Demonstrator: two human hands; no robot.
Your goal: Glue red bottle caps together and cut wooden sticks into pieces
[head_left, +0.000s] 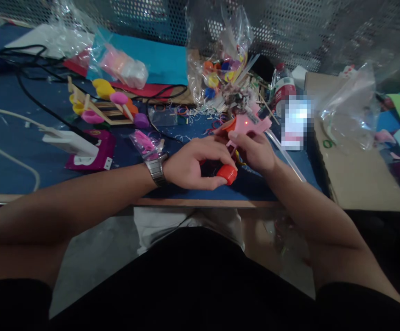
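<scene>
Near the table's front edge, my left hand (195,164) pinches a red bottle cap (227,174) between thumb and fingers. A metal watch is on that wrist. Just beyond it, my right hand (255,149) is closed around a pink hot glue gun (250,124) with a small red light on its side. Part of an orange piece (230,126) shows beside the glue gun, and my fingers hide much of it. Left of my left hand lies a small clear bag with bright pink pieces (145,141).
A stick frame with coloured caps (108,108) stands at the left, behind a purple power socket (91,151) with cables. A bag of caps (217,76), a drink bottle (283,89) and a blurred-out phone (293,126) are behind my hands. Cardboard (355,174) lies at the right.
</scene>
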